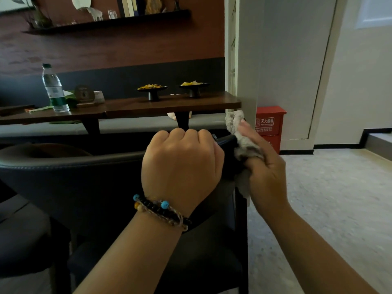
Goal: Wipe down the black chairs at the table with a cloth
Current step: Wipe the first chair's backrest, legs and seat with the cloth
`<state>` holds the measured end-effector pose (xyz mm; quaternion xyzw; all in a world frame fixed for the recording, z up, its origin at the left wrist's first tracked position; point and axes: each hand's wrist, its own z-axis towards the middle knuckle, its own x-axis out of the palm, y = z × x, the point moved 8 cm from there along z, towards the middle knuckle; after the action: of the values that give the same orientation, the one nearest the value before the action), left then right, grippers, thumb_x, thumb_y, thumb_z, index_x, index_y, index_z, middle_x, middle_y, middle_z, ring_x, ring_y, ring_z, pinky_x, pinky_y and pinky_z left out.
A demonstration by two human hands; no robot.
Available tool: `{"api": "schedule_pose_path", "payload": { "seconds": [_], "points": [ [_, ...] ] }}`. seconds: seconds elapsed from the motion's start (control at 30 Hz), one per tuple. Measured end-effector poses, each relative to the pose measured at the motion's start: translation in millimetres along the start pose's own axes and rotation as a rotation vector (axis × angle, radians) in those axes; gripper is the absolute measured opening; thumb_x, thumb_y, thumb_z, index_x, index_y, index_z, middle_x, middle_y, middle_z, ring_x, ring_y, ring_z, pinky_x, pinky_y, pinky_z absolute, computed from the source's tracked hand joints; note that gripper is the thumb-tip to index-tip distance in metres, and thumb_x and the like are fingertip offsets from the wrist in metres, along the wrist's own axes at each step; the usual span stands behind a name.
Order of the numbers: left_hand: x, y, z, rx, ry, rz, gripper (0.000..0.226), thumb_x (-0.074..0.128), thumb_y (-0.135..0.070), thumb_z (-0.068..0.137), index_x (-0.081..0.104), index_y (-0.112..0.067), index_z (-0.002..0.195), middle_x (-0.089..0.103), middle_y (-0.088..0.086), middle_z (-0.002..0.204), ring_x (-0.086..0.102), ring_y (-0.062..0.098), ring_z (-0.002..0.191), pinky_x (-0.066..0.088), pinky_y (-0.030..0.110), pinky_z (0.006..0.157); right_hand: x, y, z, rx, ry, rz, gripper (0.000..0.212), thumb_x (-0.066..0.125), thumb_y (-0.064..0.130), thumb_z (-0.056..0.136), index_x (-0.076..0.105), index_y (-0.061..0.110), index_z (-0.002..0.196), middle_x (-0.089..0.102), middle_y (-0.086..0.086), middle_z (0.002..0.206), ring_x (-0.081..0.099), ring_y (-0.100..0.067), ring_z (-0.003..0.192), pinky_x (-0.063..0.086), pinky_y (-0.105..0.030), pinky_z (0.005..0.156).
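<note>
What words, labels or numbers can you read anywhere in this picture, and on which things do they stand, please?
"灭火器箱": white characters on the front of the red fire extinguisher box on the floor by the wall.
Smaller print under those characters and to their left: too blurred to read.
Water bottle label on the table: too small to read.
Round dark plaque beside the bottle: its markings are unreadable.

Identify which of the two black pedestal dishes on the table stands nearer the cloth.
The right-hand dish, holding pale yellow pieces, by the table's right end; the other dish stands further left of the cloth.
</note>
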<state>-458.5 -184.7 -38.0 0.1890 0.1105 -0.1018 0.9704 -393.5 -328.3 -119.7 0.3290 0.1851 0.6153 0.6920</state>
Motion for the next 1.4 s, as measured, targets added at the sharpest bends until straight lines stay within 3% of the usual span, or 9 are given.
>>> {"api": "schedule_pose_path", "payload": {
  "seconds": [0.17, 0.27, 0.53, 0.63, 0.77, 0.93, 1.13, 1.3, 1.4],
  "points": [
    [0, 0, 1, 0.003, -0.011, -0.005, 0.042, 0.038, -0.024, 0.097, 0.042, -0.018, 0.056, 0.035, -0.001, 0.049, 0.029, 0.016, 0.045, 0.028, 0.029, 0.049, -13, -41, -6, 0.334, -0.149, 0.307, 0.044, 0.046, 0.035, 0.086, 0.062, 0.009, 0.117, 0.061, -0.029, 0.117, 0.053, -0.051, 0.115, 0.049, -0.051, 0.093],
    [2, -1, 0, 0.010, 0.005, -0.019, 0.042, 0.037, -0.024, 0.098, 0.044, -0.018, 0.057, 0.038, 0.000, 0.049, 0.030, 0.017, 0.045, 0.029, 0.030, 0.049, -7, -53, -3, 0.386, -0.108, 0.095, 0.051, 0.060, 0.051, 0.086, 0.062, 0.003, 0.105, 0.053, -0.040, 0.107, 0.048, -0.063, 0.103, 0.037, -0.078, 0.087],
    [1, -1, 1, 0.005, 0.004, -0.005, 0.042, 0.038, -0.023, 0.098, 0.043, -0.018, 0.056, 0.035, -0.001, 0.050, 0.029, 0.016, 0.045, 0.028, 0.029, 0.049, -35, -27, 6, 0.097, -0.292, -0.077, 0.008, 0.064, 0.022, 0.092, 0.067, 0.022, 0.099, 0.072, 0.009, 0.096, 0.068, -0.011, 0.097, 0.057, -0.037, 0.089],
    [1, -1, 0, -0.001, -0.016, -0.001, 0.041, 0.041, -0.022, 0.097, 0.043, -0.018, 0.056, 0.038, -0.001, 0.048, 0.030, 0.017, 0.045, 0.029, 0.030, 0.049, -28, 4, -5, -0.119, -0.304, -0.126, 0.025, 0.063, 0.038, 0.084, 0.064, 0.021, 0.103, 0.071, 0.004, 0.099, 0.067, -0.011, 0.096, 0.055, -0.021, 0.079],
    [2, 0, 0, 0.007, -0.002, -0.005, 0.041, 0.041, -0.024, 0.097, 0.047, -0.016, 0.057, 0.046, 0.001, 0.050, 0.036, 0.019, 0.045, 0.031, 0.032, 0.050, 8, -2, -3, -0.082, -0.216, -0.172, 0.050, 0.056, 0.041, 0.084, 0.051, 0.015, 0.126, 0.056, -0.014, 0.123, 0.057, -0.020, 0.115, 0.047, -0.029, 0.095],
    [1, -1, 0, 0.004, -0.002, 0.002, 0.041, 0.041, -0.024, 0.097, 0.048, -0.016, 0.057, 0.045, 0.001, 0.049, 0.031, 0.017, 0.047, 0.027, 0.031, 0.051, 4, -20, -22, -0.073, -0.349, -0.116, 0.029, 0.053, 0.031, 0.090, 0.053, 0.027, 0.119, 0.061, 0.017, 0.112, 0.060, -0.003, 0.107, 0.051, -0.025, 0.093],
    [-2, 0, 1, -0.001, -0.005, 0.006, 0.043, 0.040, -0.023, 0.097, 0.045, -0.016, 0.055, 0.040, 0.000, 0.048, 0.027, 0.017, 0.047, 0.024, 0.030, 0.052, 6, -24, -47, -0.113, -0.239, -0.185, 0.058, 0.045, 0.031, 0.091, 0.046, -0.010, 0.132, 0.053, 0.007, 0.128, 0.050, 0.005, 0.120, 0.043, -0.028, 0.106],
    [-2, 0, 2, 0.002, -0.030, 0.032, 0.041, 0.042, -0.023, 0.096, 0.046, -0.017, 0.056, 0.043, 0.001, 0.049, 0.027, 0.017, 0.049, 0.023, 0.030, 0.053, 16, 20, -18, -0.292, -0.252, -0.294, 0.047, 0.051, 0.018, 0.095, 0.044, -0.004, 0.135, 0.051, 0.000, 0.134, 0.050, -0.002, 0.126, 0.042, -0.022, 0.105],
    [-3, -1, 0, 0.011, -0.026, 0.047, 0.042, 0.041, -0.023, 0.097, 0.047, -0.017, 0.056, 0.042, 0.001, 0.049, 0.027, 0.016, 0.050, 0.022, 0.030, 0.055, 27, 19, -28, -0.420, -0.185, -0.452, 0.046, 0.052, 0.010, 0.096, 0.041, -0.003, 0.139, 0.042, -0.020, 0.145, 0.040, -0.036, 0.138, 0.036, -0.048, 0.113]
  ]
}}
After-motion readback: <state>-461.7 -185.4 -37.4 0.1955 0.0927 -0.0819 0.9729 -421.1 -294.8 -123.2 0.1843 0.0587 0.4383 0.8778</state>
